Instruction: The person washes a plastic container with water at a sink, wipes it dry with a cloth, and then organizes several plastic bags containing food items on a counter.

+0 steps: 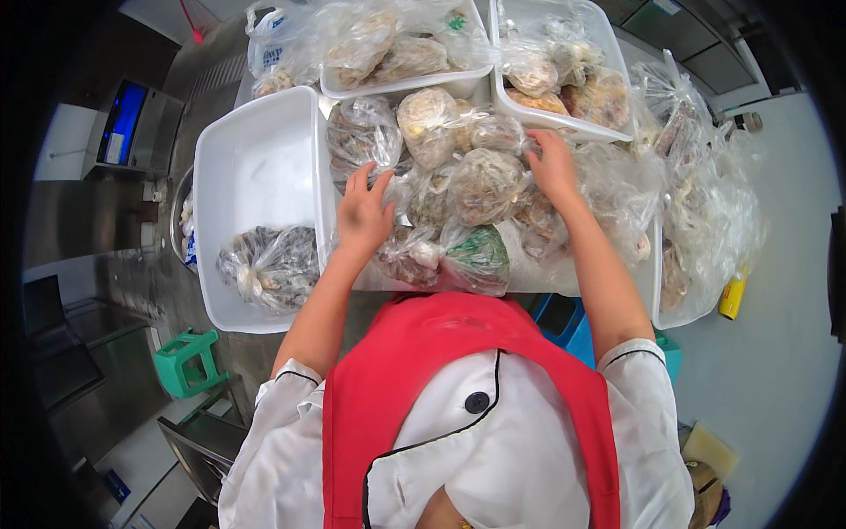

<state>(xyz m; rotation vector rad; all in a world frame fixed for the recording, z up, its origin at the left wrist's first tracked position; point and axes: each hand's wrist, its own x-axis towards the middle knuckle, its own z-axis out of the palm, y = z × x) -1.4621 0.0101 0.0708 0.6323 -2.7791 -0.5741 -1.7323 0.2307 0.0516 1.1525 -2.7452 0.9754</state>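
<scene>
Several knotted clear plastic bags of frosted food lie heaped on a light surface before me. My left hand (pixel 365 208) is at the heap's left side, fingers apart, close to a bag of dark food (pixel 363 135); whether it touches the bag cannot be told. My right hand (pixel 552 162) has its fingertips at the end of a small bag (pixel 497 134) near the back; its grip is unclear. Between the hands are a round frosted bag (pixel 488 186) and a pale bag (pixel 428 125). Nearest my red apron (pixel 456 324) lies a bag with green content (pixel 486 258).
A white plastic tub (pixel 258 159) at left holds one knotted bag (pixel 271 268). Two more white tubs with bags stand behind, at back centre (pixel 410 86) and back right (pixel 568 122). Bags pile up at right (pixel 707 192). A green stool (pixel 190 364) stands lower left.
</scene>
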